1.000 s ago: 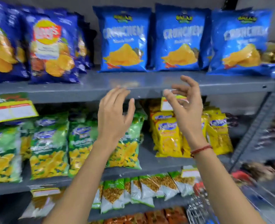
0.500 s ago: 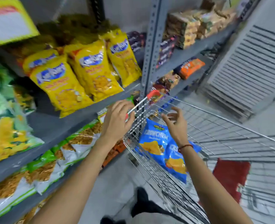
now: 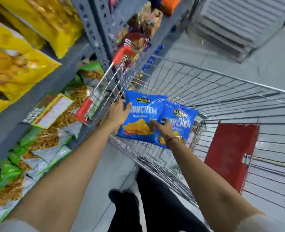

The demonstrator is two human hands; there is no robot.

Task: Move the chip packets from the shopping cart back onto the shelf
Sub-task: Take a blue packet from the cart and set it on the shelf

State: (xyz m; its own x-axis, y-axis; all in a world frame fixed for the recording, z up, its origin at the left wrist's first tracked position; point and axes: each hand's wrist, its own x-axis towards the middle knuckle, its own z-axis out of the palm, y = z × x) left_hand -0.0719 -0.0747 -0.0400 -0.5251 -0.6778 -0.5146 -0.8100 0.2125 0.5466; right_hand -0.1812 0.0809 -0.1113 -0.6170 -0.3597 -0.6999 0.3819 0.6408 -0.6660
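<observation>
My two bare forearms run up from the bottom edge, and between them I see my dark trouser legs (image 3: 156, 203) and one dark shoe (image 3: 121, 198) on the grey floor (image 3: 94, 181).

My left hand (image 3: 120, 113) is at the left edge of the nearer blue chip packet (image 3: 138, 121), thumb over its front and the other fingers hidden behind it, so my left grip is closed on that packet. My right hand (image 3: 163, 128) lies flat on the packets where the two overlap, fingers spread and pointing ahead. Its grip is wide, closed on nothing that I can see. A red thread (image 3: 171, 140) circles my right wrist.

I count two blue chip packets, both in the wire cart (image 3: 222, 91): the nearer one is tilted up against the cart's left wall, and the second blue packet (image 3: 180, 121) lies just to its right, partly tucked under it. A red flap (image 3: 230, 154) hangs inside the cart on the right side, and two red plastic corner guards (image 3: 84, 109) sit on its left rim.

To the left stands the grey shelf (image 3: 68, 67), close beside the cart. Its lower tier carries green and white snack bags (image 3: 37, 144), too blurred to count, with a price tag (image 3: 51, 111) on the edge above them. The tier above holds yellow bags (image 3: 21, 64), at least three. Farther along are more mixed packets, too blurred to tell apart.
</observation>
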